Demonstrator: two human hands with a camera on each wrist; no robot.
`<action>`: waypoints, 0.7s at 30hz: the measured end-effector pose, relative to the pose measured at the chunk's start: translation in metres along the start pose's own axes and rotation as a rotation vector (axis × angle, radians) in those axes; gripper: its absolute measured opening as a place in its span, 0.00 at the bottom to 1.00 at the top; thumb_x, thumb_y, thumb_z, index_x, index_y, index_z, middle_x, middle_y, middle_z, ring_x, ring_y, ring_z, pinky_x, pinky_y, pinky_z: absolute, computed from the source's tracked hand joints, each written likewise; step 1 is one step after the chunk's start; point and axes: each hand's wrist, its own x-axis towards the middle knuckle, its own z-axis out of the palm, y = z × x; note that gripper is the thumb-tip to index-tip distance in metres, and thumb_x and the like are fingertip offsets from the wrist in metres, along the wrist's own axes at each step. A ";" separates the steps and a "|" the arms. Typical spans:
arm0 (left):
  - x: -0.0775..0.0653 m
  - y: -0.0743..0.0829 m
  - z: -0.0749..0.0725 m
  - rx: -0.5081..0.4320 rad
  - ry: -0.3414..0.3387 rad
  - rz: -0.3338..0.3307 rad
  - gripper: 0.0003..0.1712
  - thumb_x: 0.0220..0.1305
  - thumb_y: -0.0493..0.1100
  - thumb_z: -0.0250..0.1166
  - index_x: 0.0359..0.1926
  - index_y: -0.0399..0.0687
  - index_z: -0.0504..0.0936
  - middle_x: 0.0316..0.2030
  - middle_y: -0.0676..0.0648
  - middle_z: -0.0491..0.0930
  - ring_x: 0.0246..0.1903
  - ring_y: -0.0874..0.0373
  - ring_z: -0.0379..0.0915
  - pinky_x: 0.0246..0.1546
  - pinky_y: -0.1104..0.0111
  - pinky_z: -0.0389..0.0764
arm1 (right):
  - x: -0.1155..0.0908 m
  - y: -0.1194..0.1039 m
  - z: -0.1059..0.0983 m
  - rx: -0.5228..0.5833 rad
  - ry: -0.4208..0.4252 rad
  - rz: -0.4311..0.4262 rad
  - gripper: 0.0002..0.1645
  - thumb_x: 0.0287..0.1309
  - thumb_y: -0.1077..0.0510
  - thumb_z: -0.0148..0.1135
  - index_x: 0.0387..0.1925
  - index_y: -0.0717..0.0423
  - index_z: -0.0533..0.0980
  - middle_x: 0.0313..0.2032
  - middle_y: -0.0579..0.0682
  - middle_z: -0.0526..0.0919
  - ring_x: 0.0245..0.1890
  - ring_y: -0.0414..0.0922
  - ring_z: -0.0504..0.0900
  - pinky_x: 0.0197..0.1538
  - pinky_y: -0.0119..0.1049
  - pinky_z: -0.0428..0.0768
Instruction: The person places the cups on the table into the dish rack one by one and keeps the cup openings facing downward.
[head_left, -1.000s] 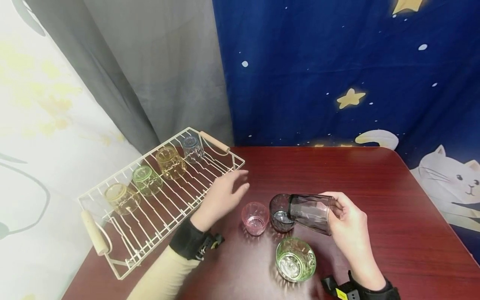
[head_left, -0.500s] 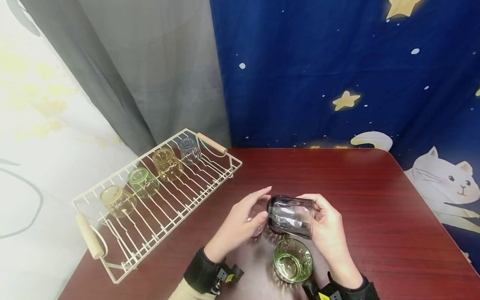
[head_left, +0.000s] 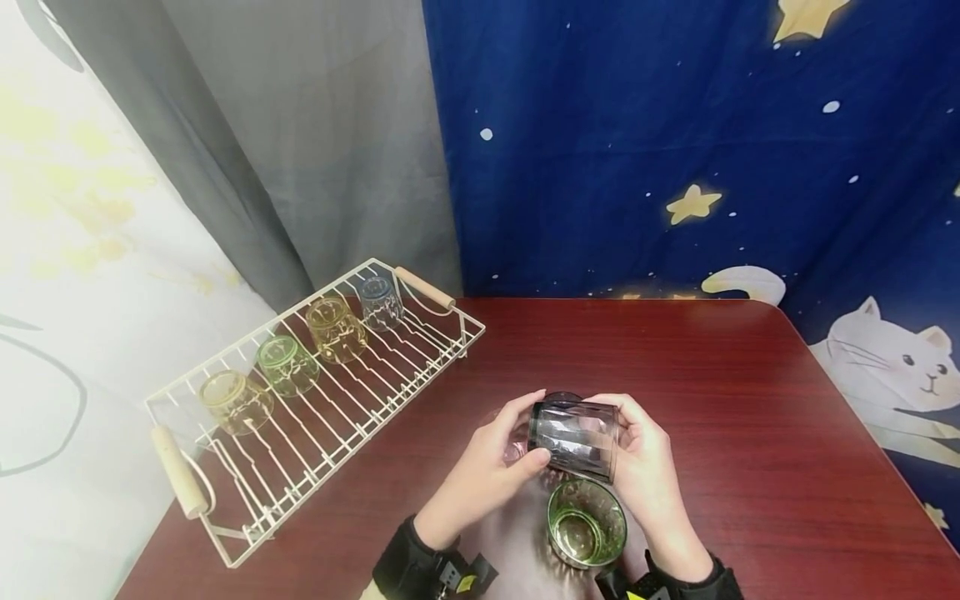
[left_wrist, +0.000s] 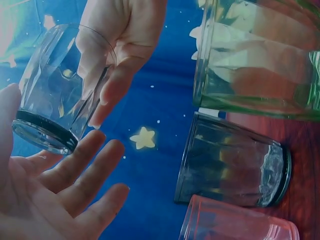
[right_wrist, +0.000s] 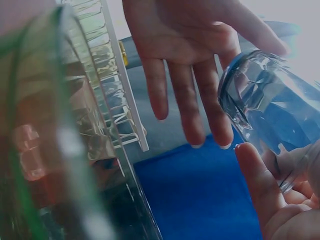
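Note:
A grey-tinted drinking glass (head_left: 573, 437) lies sideways in the air, its thick base toward the left. My right hand (head_left: 651, 467) grips it near its rim end, with fingers and thumb on its sides. My left hand (head_left: 483, 471) is at the base end, thumb overlapping the near side; in the left wrist view its other fingers spread loosely, rather straight, beside the base. Below stand a second grey glass (left_wrist: 230, 165), a pink glass (left_wrist: 235, 222) partly hidden by my left hand in the head view, and a larger green glass (head_left: 587, 525), all upright.
To the left, a cream wire rack (head_left: 362, 432) with wooden handles (head_left: 180, 471) holds upside-down glasses: a yellowish one (head_left: 236, 404), a green one (head_left: 288, 367), an amber one (head_left: 336, 332) and a blue one (head_left: 381, 304). A curtain (head_left: 570, 167) hangs behind the table (head_left: 750, 400).
My left hand has come from beside the rack to the held glass's base. My right hand has carried that glass leftward, over the second grey glass.

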 end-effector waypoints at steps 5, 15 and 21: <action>-0.001 -0.002 0.003 -0.036 0.015 0.010 0.33 0.69 0.53 0.59 0.69 0.46 0.62 0.55 0.40 0.80 0.51 0.58 0.80 0.51 0.70 0.82 | -0.002 -0.001 0.001 -0.119 0.015 0.012 0.16 0.55 0.66 0.66 0.46 0.59 0.76 0.32 0.27 0.82 0.30 0.29 0.83 0.31 0.28 0.85; -0.003 -0.001 0.003 -0.091 0.107 0.046 0.31 0.67 0.48 0.61 0.66 0.41 0.66 0.50 0.38 0.81 0.47 0.58 0.81 0.50 0.68 0.83 | 0.000 0.003 0.000 -0.197 -0.060 -0.065 0.17 0.55 0.66 0.65 0.48 0.57 0.77 0.34 0.37 0.86 0.32 0.27 0.83 0.33 0.27 0.84; -0.003 0.001 0.000 -0.130 0.177 0.044 0.29 0.65 0.42 0.63 0.66 0.42 0.69 0.49 0.38 0.79 0.46 0.62 0.81 0.51 0.67 0.84 | 0.001 0.000 -0.001 -0.335 -0.111 -0.041 0.17 0.55 0.62 0.66 0.49 0.52 0.79 0.40 0.56 0.88 0.31 0.27 0.83 0.33 0.28 0.83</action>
